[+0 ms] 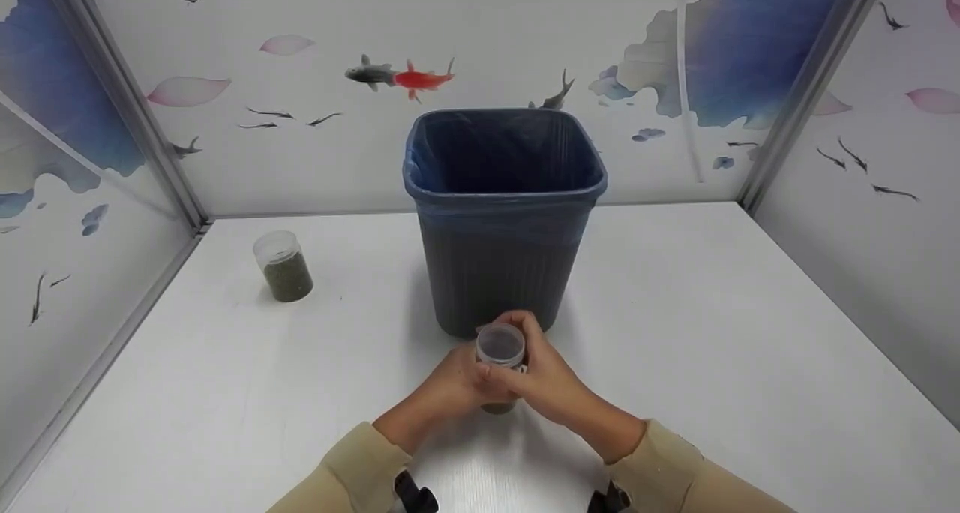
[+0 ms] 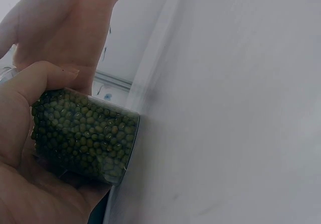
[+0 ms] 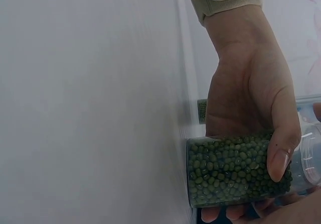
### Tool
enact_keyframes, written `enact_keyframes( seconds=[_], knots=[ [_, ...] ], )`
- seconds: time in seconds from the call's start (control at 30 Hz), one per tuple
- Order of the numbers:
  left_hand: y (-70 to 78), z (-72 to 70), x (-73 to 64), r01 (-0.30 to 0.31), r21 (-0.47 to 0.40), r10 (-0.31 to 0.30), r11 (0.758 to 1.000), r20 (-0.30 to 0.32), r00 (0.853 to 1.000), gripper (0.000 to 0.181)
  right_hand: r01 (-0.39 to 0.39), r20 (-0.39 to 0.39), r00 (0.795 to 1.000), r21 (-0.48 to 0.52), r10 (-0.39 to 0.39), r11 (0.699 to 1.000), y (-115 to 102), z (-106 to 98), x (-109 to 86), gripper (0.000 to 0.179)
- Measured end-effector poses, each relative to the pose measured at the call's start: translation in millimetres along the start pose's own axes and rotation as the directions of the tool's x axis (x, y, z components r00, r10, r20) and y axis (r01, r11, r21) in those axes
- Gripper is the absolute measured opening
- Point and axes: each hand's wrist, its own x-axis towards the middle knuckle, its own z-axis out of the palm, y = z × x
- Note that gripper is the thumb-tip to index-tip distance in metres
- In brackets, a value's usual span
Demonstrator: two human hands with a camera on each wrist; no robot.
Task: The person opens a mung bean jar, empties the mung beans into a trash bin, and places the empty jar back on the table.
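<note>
A clear jar [image 1: 501, 342] partly filled with green mung beans [image 2: 85, 133] stands upright in front of the bin, between both hands. My left hand [image 1: 459, 374] wraps round its body, the thumb lying along the side in the right wrist view. Higher up, my right hand [image 1: 551, 374] curls round the jar's clear upper end, fingers on the far side and thumb on the near side. Its fingers [image 3: 296, 211] only partly show in the right wrist view. The hands hide much of the jar's middle, and whether a lid covers the top I cannot tell.
A dark bin [image 1: 502, 265] with a blue liner stands just beyond the hands. To the left, a second clear jar [image 1: 287, 273] of green beans sits on the white table [image 1: 712, 333]. Printed panels [image 1: 300, 160] border the table at the back and sides.
</note>
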Motion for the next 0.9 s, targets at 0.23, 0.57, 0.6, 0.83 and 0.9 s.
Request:
enact_keyframes(
  seconds=[0.23, 0.57, 0.6, 0.83, 0.9],
  knots=[
    [-2.2, -1.6, -3.0, -0.042, -0.056, 0.043, 0.998, 0.002, 0.999, 0.055, 0.013, 0.021, 1.000, -0.014, -0.013, 1.000, 0.1, -1.2, 0.1, 0.058],
    [-5.7, -2.3, -1.4, -0.088, -0.082, 0.089, 0.993, 0.015, 0.996, 0.047, -0.012, 0.037, 0.999, -0.022, 0.013, 1.000, -3.3, -1.6, -0.8, 0.059],
    [-6.1, -2.2, -1.1, -0.089, -0.076, 0.091, 0.993, 0.014, 0.996, 0.047, -0.012, 0.036, 0.999, -0.022, 0.012, 1.000, -3.4, -1.5, -0.8, 0.059],
    [-6.4, -1.9, 0.1, -0.101, -0.052, 0.102, 0.993, 0.010, 0.995, 0.047, 0.001, 0.030, 1.000, -0.025, 0.000, 1.000, -2.0, -0.9, -1.1, 0.062],
    [-6.1, -1.6, 0.1, -0.088, -0.052, 0.088, 0.995, 0.008, 0.996, 0.048, 0.006, 0.028, 1.000, -0.031, -0.005, 0.999, -1.7, -1.2, -1.3, 0.064]
  ],
)
